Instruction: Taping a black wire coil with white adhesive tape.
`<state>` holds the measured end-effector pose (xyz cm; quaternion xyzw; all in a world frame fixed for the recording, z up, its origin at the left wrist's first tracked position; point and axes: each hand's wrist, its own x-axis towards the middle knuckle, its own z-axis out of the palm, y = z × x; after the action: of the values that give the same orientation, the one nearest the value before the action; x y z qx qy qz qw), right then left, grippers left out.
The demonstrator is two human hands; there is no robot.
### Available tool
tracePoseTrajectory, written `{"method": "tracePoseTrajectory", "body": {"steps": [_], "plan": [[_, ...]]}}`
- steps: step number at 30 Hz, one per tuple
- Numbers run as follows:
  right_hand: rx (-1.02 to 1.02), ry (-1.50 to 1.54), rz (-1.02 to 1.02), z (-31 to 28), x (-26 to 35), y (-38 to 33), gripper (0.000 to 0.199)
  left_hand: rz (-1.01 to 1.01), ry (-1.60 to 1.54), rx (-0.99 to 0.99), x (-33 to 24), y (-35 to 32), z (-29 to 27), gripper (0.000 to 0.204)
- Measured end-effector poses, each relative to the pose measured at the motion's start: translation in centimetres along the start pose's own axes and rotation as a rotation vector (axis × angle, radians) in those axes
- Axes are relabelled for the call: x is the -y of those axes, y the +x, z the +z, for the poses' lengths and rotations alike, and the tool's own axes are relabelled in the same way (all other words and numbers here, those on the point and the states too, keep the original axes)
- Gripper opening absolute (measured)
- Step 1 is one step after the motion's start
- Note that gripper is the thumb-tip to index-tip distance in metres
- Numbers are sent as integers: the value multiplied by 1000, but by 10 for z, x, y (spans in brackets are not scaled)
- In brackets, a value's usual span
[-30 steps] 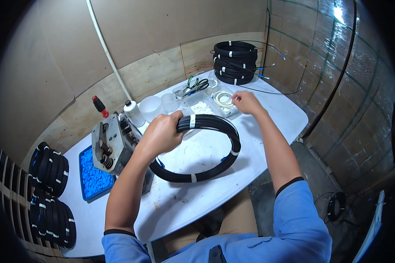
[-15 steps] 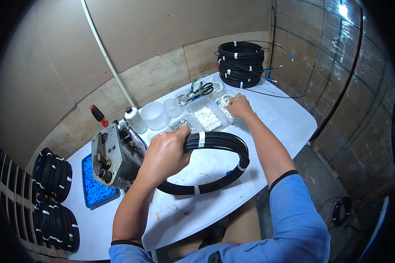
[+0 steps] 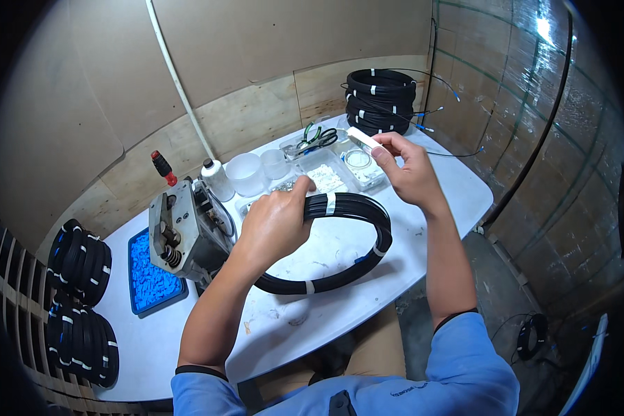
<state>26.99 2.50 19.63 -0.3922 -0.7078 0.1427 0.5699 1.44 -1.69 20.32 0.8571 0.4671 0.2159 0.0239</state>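
My left hand (image 3: 276,223) is closed around the upper left side of a coil of black cable (image 3: 384,225), which stands tilted over the white table. White bands wrap the coil in several places, and a small blue end shows inside its lower right. Raised to the right of the coil, my right hand (image 3: 410,166) pinches a flat white strip (image 3: 365,138) between thumb and fingers. Beneath that strip is a clear plastic box (image 3: 376,182) holding a white ring-shaped item (image 3: 358,160).
A metal bench machine (image 3: 187,232) stands left of the coil, beside a tray (image 3: 161,306) of blue pieces. Behind are a white bottle (image 3: 217,182), plastic cups (image 3: 245,175), scissors (image 3: 322,141) and stacked cable coils (image 3: 380,104). More coils (image 3: 82,263) lie at the left.
My right hand has lifted out of the clear box, rising and moving right with the white strip in its fingers. My left hand still holds the coil, which has shifted slightly.
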Motion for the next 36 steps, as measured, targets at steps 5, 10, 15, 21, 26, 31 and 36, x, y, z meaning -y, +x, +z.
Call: {"method": "tracePoseTrajectory", "body": {"steps": [5,10,15,21,26,31,36], "plan": [[319,-510,-5,-22,91,14,31,-67,85,39,-12,-5,-4,66],[608,-763,-27,-8,125,49,38,-85,92,-26,-16,-12,-10,65],[649,-772,-46,13,140,61,38,-109,103,-129,-11,-9,-8,62],[808,-847,-72,30,132,69,37,-136,98,-171,-10,-12,9,74],[895,-851,176,34,142,73,37,-112,155,-156,-12,-15,5,63],[883,-881,29,33,130,66,37,-91,145,-182,-13,-18,8,60],[849,-812,-46,24,145,41,37,-50,134,-252,-12,-21,11,57]]}}
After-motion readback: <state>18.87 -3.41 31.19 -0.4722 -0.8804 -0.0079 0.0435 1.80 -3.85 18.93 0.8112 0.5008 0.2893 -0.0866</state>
